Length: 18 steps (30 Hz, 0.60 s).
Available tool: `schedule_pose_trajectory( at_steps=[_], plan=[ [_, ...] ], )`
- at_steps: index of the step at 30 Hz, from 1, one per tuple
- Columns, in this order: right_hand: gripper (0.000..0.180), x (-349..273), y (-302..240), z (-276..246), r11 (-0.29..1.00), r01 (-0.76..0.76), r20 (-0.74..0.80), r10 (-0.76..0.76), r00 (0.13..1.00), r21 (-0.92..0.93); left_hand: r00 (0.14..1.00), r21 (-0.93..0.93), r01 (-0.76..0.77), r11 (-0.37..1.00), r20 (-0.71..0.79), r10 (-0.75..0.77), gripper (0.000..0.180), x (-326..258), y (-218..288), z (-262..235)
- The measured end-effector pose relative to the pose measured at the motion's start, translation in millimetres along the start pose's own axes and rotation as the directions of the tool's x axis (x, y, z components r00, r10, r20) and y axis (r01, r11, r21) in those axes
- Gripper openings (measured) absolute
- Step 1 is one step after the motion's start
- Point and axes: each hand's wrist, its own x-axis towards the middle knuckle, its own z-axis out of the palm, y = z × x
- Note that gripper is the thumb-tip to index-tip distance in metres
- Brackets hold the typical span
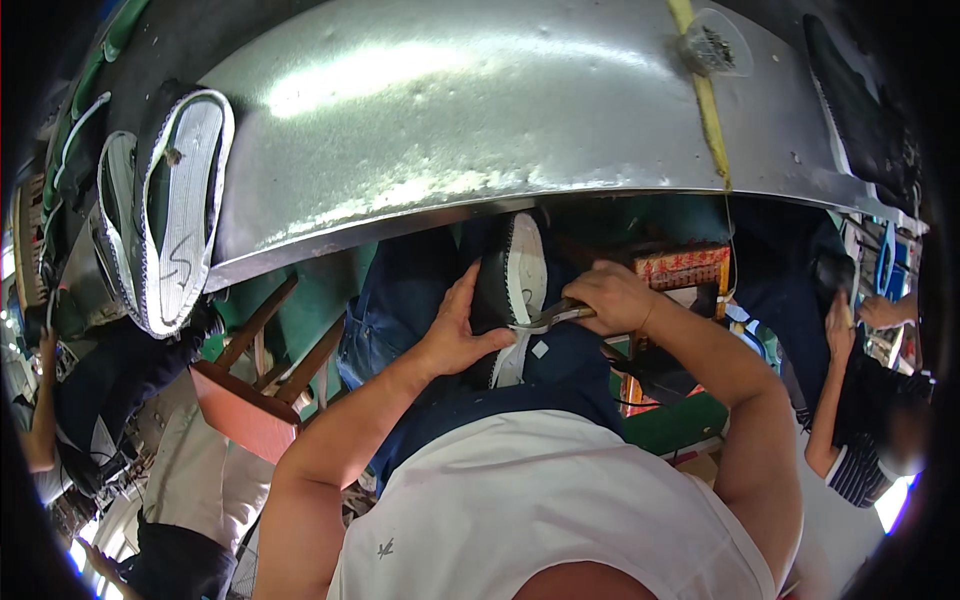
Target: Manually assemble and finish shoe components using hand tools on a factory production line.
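Nearest the camera is the person's white T-shirt, filling the lower middle of the view, with both bare forearms reaching forward from it over dark blue trousers. Beyond them, a wide curved sheet-metal bench spans the top of the view, its front edge just above the hands. On its left end lies a pair of shoes turned sole-up, the white treaded soles facing the camera; on its right end lies a dark shoe upper, and a yellow strip runs across the metal near a small clear plastic cup. Below the bench, to the left, stands a wooden stool. In the person's lap is a black shoe with a white sole, standing on end just under the bench edge. The left hand is closed around its left side, thumb pressed against the sole. The right hand is clenched on the handles of metal pincers, whose tip touches the sole's edge. At the far right, another person's hand is raised.
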Motion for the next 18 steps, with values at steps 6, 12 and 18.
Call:
schedule_pose_trajectory(
  at_steps=[6, 12, 18],
  plan=[
    [0.048, -14, -52, -14, 0.873, -0.364, 0.187, 0.318, 0.929, 0.325, 0.996, -0.228, -0.069, 0.971, -0.079, 0.052, 0.114, 9, 11, 5],
    [0.051, -11, -79, -29, 0.94, -0.287, -0.138, 0.265, 0.954, -0.183, 0.975, 0.005, -0.044, 0.999, -0.218, 0.044, 0.104, -3, 13, 20],
    [0.022, 17, -94, -54, 0.574, -0.709, 0.466, 0.537, 0.703, 0.409, 0.912, 0.333, 0.028, 0.943, -0.395, 0.113, 0.097, -14, 26, 36]
  ],
)
